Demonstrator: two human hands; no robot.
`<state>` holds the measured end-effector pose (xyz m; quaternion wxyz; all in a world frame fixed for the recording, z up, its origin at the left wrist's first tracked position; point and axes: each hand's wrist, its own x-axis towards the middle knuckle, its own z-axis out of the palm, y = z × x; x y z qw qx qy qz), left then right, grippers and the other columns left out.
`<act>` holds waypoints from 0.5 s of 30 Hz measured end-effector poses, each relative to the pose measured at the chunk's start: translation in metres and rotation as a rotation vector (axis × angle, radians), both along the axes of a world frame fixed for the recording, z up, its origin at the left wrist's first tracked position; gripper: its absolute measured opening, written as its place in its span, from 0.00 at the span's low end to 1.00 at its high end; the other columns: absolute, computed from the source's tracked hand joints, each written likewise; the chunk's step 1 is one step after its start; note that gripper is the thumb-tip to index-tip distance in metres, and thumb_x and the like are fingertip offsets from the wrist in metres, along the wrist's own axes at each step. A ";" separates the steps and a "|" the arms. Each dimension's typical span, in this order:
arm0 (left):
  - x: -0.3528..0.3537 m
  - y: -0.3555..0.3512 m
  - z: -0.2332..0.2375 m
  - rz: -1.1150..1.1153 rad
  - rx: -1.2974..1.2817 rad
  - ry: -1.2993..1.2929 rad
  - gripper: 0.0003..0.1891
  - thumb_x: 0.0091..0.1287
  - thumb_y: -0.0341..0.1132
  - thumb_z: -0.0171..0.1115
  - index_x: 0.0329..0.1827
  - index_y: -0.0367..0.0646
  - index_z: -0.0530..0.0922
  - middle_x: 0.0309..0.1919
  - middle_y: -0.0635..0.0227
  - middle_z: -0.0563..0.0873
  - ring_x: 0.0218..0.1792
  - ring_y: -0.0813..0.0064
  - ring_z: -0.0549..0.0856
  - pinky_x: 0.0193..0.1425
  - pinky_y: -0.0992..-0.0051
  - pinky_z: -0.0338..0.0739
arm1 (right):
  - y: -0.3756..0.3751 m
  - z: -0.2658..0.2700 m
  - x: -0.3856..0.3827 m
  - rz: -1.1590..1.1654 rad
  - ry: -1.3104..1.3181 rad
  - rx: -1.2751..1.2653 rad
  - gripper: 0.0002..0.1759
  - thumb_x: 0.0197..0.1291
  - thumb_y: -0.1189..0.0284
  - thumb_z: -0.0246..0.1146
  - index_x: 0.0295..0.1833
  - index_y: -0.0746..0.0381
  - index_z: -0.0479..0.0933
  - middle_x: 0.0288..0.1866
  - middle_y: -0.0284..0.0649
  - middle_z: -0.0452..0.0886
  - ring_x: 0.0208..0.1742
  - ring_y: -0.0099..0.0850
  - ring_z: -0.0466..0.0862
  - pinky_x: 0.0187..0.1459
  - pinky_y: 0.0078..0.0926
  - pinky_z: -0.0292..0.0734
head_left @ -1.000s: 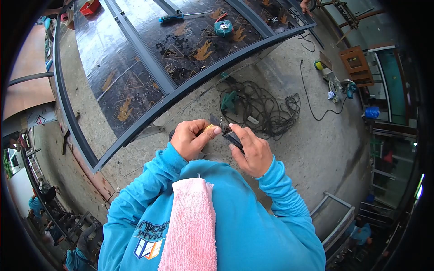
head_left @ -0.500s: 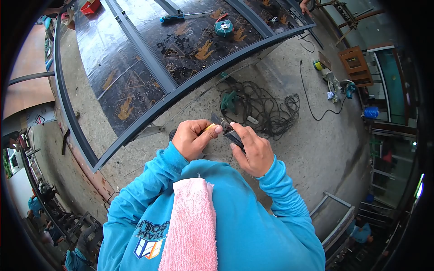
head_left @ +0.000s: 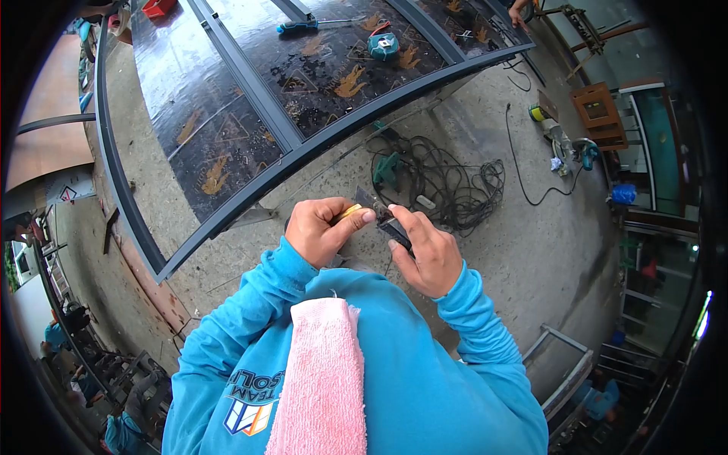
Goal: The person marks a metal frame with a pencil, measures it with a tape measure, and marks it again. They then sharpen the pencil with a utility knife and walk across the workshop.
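My left hand [head_left: 322, 229] is closed around a yellow-handled tool [head_left: 350, 212], of which only the tip shows past my thumb. My right hand [head_left: 425, 250] grips a small dark bracket-like part [head_left: 388, 225] between thumb and fingers. The two hands meet in front of my chest, and the tool's tip touches the dark part. I wear a blue long-sleeved shirt, and a pink towel [head_left: 322, 371] lies over my shoulder.
A large dark panel in a grey metal frame [head_left: 303, 148] stands ahead, with a screwdriver [head_left: 303, 24] and a teal tape measure [head_left: 383, 47] on it. A tangle of black cable [head_left: 447, 186] lies on the concrete floor, power tools [head_left: 565, 144] farther right.
The view has shifted slightly. My hands stay together on the same part, with only small finger movement.
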<state>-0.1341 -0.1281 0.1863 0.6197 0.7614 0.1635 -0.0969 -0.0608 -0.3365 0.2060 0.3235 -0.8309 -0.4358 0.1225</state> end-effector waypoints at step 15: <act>-0.004 -0.010 -0.004 0.079 -0.008 -0.240 0.14 0.69 0.38 0.66 0.33 0.34 0.80 0.20 0.73 0.73 0.26 0.88 0.66 0.25 0.76 0.62 | -0.004 -0.003 -0.006 0.001 -0.029 0.009 0.32 0.60 0.72 0.62 0.70 0.64 0.63 0.40 0.48 0.77 0.32 0.48 0.83 0.31 0.43 0.79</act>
